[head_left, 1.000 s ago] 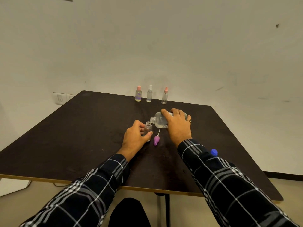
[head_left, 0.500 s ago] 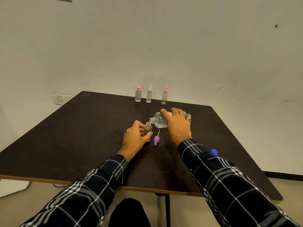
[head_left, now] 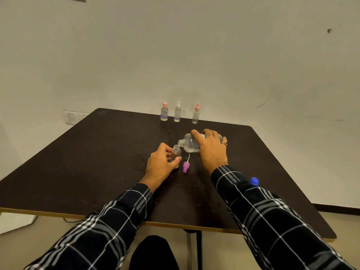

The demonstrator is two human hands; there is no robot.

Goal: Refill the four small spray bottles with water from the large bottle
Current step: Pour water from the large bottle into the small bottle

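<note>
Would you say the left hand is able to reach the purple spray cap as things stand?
Probably yes, though not freely: the purple spray cap lies just beside the left hand, which grips the small bottle.

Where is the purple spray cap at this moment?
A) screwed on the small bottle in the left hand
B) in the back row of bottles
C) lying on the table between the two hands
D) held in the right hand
C: the purple spray cap lies on the table, between the left hand and the right hand.
</note>
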